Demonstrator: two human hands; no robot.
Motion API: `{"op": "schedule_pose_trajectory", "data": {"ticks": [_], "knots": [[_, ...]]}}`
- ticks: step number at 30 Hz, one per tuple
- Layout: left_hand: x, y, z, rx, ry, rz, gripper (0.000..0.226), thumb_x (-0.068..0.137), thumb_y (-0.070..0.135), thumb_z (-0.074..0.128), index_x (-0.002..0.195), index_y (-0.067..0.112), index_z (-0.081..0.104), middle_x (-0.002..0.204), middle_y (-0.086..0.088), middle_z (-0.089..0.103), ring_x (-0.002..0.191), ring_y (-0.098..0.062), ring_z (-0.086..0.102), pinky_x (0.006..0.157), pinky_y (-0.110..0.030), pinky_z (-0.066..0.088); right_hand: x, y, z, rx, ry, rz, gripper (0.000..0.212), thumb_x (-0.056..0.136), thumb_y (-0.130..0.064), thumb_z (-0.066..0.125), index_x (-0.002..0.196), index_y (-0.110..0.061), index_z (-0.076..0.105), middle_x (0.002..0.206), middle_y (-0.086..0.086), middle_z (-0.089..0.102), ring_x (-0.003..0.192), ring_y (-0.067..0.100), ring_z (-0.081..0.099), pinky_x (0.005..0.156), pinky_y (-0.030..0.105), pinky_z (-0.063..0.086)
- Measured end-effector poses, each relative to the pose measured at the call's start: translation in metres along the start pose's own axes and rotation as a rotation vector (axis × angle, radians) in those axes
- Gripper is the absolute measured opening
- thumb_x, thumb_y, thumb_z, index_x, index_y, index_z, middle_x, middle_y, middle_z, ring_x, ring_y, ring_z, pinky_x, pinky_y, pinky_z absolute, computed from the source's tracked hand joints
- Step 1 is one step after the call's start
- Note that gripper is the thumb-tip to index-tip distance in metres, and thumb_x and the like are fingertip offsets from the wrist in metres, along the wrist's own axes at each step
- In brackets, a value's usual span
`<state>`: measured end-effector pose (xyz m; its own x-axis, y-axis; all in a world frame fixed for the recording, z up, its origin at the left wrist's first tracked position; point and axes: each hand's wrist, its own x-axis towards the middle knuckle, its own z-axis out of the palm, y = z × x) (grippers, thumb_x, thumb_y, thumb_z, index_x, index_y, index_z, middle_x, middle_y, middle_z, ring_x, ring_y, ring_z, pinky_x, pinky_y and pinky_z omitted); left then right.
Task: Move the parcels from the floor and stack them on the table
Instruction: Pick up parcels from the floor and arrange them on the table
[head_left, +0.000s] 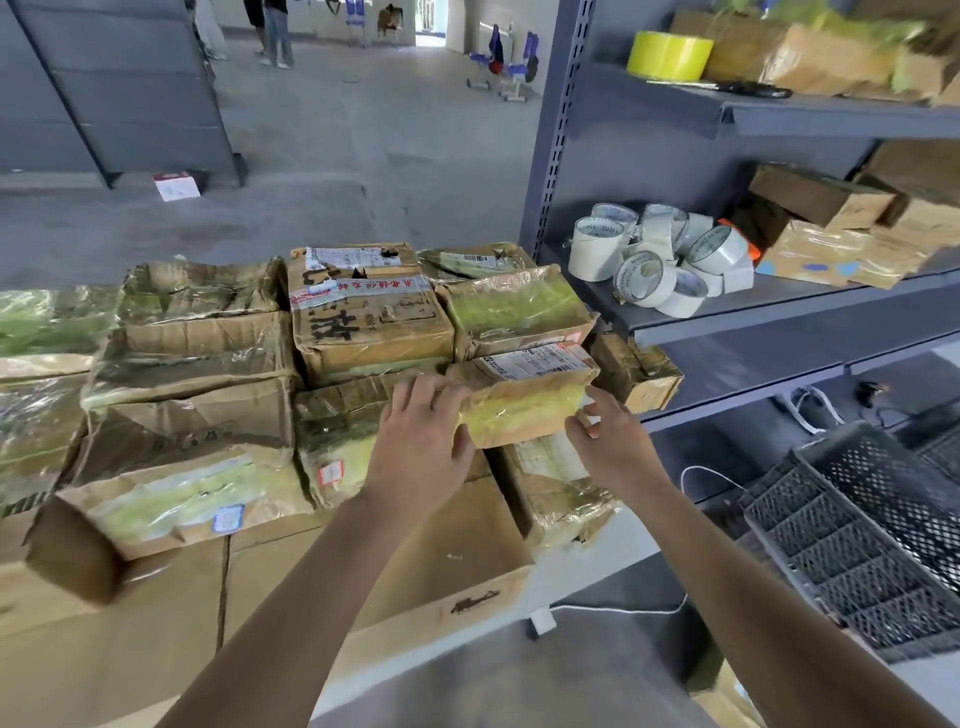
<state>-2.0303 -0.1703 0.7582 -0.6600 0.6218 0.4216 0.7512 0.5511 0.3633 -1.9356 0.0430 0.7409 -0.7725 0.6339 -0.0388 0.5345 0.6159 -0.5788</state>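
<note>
Head cam: small labelled parcel (524, 400) sits atop the parcel stack (208, 364) at the right end of the table (582, 564), next to the shelf rack (553, 156). Grip check: left hand (421, 441) wraps its left end, right hand (610, 441) pinches its lower right corner.

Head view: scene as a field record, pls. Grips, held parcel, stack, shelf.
held item: small tape-wrapped brown cardboard parcel with a white label
left grip: hand holds the parcel's left end
right grip: fingers pinch its right end
placement: front right of the stacked brown cardboard parcels; fully set down or not, cannot tell
support: white table
right side: grey metal shelf with white tape rolls; black mesh crate lower down
</note>
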Motion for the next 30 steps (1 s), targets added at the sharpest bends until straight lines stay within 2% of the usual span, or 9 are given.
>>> {"op": "schedule_pose_trajectory", "data": {"ticks": [5,7,11,14,18,22,24,26,30], "knots": [[-0.045,0.018,-0.019,0.046,0.032,-0.118,0.035,0.079,0.019,0.054,0.112,0.01,0.06,0.113,-0.012,0.054,0.104,-0.033,0.05,0.087,-0.047,0.048,-0.029,-0.022,0.003,0.015,-0.097,-0.201,0.049,0.097,-0.038,0.049,0.142,-0.022,0.04,0.132,0.001,0.053,0.095,0.015,0.059,0.087,0.034,0.049],[-0.069,0.028,-0.029,0.07,0.056,-0.227,0.036,0.081,0.02,0.053,0.114,0.009,0.061,0.117,-0.012,0.053,0.11,-0.033,0.048,0.093,-0.047,0.045,-0.045,-0.033,0.008,0.038,-0.142,-0.288,0.048,0.097,-0.037,0.05,0.141,-0.021,0.042,0.131,0.001,0.053,0.094,0.015,0.059,0.085,0.031,0.046],[-0.132,0.052,-0.048,0.1,0.064,-0.532,0.039,0.088,0.019,0.055,0.126,0.015,0.053,0.128,-0.009,0.046,0.123,-0.029,0.037,0.104,-0.04,0.035,-0.088,-0.054,0.027,0.112,-0.257,-0.473,0.045,0.098,-0.032,0.051,0.14,-0.016,0.044,0.133,0.005,0.054,0.109,0.022,0.058,0.084,0.027,0.041],[-0.19,0.064,-0.066,0.138,0.06,-0.723,0.041,0.088,0.022,0.053,0.129,0.018,0.05,0.131,-0.007,0.044,0.123,-0.03,0.037,0.102,-0.04,0.036,-0.13,-0.071,0.048,0.135,-0.355,-0.548,0.043,0.098,-0.032,0.052,0.138,-0.016,0.048,0.129,0.004,0.056,0.094,0.017,0.057,0.077,0.025,0.038],[-0.273,0.07,-0.102,0.21,0.144,-0.899,0.04,0.086,0.021,0.055,0.125,0.016,0.052,0.127,-0.007,0.046,0.122,-0.03,0.038,0.098,-0.043,0.039,-0.199,-0.093,0.088,0.139,-0.493,-0.689,0.037,0.094,-0.028,0.056,0.128,-0.011,0.054,0.122,0.01,0.06,0.107,0.028,0.06,0.085,0.03,0.042],[-0.362,0.075,-0.138,0.277,0.241,-1.065,0.044,0.082,0.031,0.053,0.121,0.012,0.056,0.122,-0.015,0.05,0.117,-0.037,0.042,0.096,-0.046,0.042,-0.275,-0.12,0.122,0.103,-0.635,-0.827,0.039,0.093,-0.027,0.057,0.13,-0.016,0.053,0.123,0.008,0.059,0.096,0.025,0.063,0.088,0.033,0.046],[-0.408,0.075,-0.154,0.283,0.266,-1.151,0.039,0.084,0.027,0.052,0.118,0.009,0.056,0.119,-0.019,0.051,0.114,-0.039,0.044,0.095,-0.044,0.041,-0.315,-0.132,0.139,0.073,-0.691,-0.907,0.041,0.092,-0.025,0.057,0.132,-0.016,0.052,0.123,0.01,0.059,0.098,0.027,0.062,0.087,0.032,0.045],[-0.455,0.071,-0.169,0.299,0.287,-1.23,0.033,0.085,0.018,0.055,0.116,0.007,0.056,0.119,-0.018,0.049,0.113,-0.039,0.043,0.096,-0.043,0.038,-0.355,-0.144,0.157,0.039,-0.745,-0.985,0.042,0.092,-0.025,0.057,0.132,-0.015,0.052,0.121,0.012,0.059,0.104,0.03,0.06,0.087,0.033,0.046],[-0.553,0.06,-0.199,0.287,0.359,-1.363,0.038,0.088,0.019,0.055,0.125,0.012,0.052,0.129,-0.013,0.045,0.121,-0.034,0.038,0.099,-0.041,0.037,-0.44,-0.172,0.201,-0.04,-0.85,-1.08,0.045,0.093,-0.032,0.054,0.136,-0.022,0.047,0.13,0.007,0.055,0.111,0.027,0.057,0.091,0.039,0.047]]}}
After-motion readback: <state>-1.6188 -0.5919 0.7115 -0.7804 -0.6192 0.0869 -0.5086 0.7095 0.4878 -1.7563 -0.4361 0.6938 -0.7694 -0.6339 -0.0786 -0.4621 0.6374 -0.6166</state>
